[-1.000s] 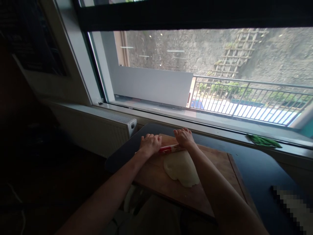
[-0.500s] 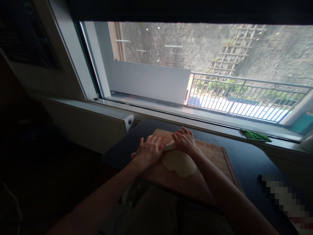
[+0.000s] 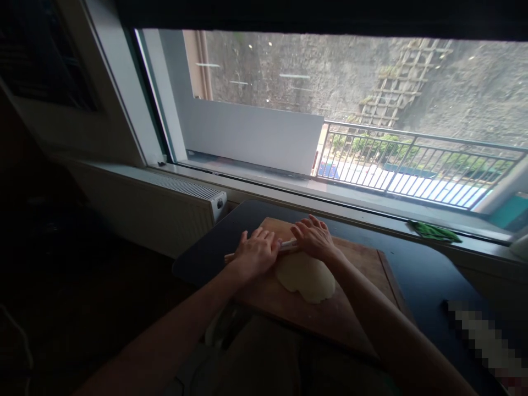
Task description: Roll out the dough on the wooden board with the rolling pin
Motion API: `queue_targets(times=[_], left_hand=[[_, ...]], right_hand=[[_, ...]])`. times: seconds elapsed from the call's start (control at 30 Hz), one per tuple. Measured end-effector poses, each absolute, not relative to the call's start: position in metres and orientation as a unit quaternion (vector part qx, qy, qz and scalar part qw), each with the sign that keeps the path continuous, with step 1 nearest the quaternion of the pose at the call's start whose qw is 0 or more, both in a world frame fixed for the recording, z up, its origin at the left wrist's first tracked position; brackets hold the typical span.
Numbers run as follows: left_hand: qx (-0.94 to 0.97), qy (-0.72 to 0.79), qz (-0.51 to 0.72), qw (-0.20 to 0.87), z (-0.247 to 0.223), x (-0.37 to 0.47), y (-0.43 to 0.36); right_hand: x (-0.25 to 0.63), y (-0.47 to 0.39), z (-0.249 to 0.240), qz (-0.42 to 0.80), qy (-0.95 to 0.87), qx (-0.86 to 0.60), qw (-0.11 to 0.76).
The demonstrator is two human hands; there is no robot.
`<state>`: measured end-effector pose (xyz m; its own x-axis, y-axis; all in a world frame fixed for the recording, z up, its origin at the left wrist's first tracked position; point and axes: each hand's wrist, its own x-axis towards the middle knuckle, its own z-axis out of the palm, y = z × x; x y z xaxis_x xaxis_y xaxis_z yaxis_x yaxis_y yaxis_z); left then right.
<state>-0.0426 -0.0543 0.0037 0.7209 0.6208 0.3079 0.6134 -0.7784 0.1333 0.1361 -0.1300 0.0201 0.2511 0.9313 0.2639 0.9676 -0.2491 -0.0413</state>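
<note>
A flattened sheet of dough (image 3: 307, 279) with an uneven near edge lies on a wooden board (image 3: 280, 300). Across its far edge runs a thin, pale rolling pin (image 3: 289, 245), largely covered by my hands. My left hand (image 3: 258, 250) rests palm down over the pin's left part, fingers stretched forward and open. On the right part lies my right hand (image 3: 314, 236), also palm down, its fingers extended beyond the pin and not wrapped round it. Between the two hands a short length of the pin shows, and its left end sticks out past my left hand.
The board sits on a dark table (image 3: 429, 280) with rounded corners, against a window sill. A green cloth (image 3: 436, 231) lies on the sill at right. A radiator (image 3: 181, 206) stands left of the table. A blurred-out object (image 3: 482, 335) is at the table's right side.
The view has shifted slightly, so the board and dough appear a little lower and further right. Both hands stay on the rolling pin, with hardly any movement along the dough.
</note>
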Motion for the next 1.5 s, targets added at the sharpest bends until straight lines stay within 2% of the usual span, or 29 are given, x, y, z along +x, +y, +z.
queue_targets(times=[0.2, 0.37, 0.53, 0.67, 0.93, 1.07, 1.27, 1.4, 1.5], left_hand=[[0.928, 0.301, 0.220, -0.028, 0.002, -0.046, -0.074], [0.901, 0.398, 0.173, 0.006, 0.013, -0.007, -0.025], [0.881, 0.456, 0.125, 0.030, 0.024, 0.026, 0.023], [0.903, 0.413, 0.108, 0.047, 0.017, 0.018, 0.017], [0.928, 0.318, 0.192, -0.012, -0.004, -0.033, -0.048], [0.918, 0.355, 0.177, -0.009, 0.003, -0.006, -0.026], [0.912, 0.403, 0.060, 0.044, 0.022, 0.047, 0.031], [0.922, 0.383, 0.044, 0.048, 0.019, 0.043, 0.030], [0.940, 0.328, 0.087, 0.019, 0.010, 0.017, 0.007]], right_hand=[[0.129, -0.174, 0.010, -0.142, -0.598, -0.779, 0.125], [0.151, -0.119, 0.022, -0.069, -0.574, -0.814, 0.062], [0.169, -0.078, 0.030, -0.041, -0.569, -0.820, 0.047], [0.161, -0.096, 0.025, -0.041, -0.573, -0.817, 0.051], [0.127, -0.174, 0.009, -0.085, -0.599, -0.786, 0.127], [0.141, -0.147, 0.016, -0.036, -0.563, -0.819, 0.104], [0.174, -0.086, 0.025, 0.007, -0.517, -0.852, 0.076], [0.168, -0.095, 0.023, 0.009, -0.516, -0.853, 0.070], [0.148, -0.132, 0.019, -0.018, -0.540, -0.837, 0.086]])
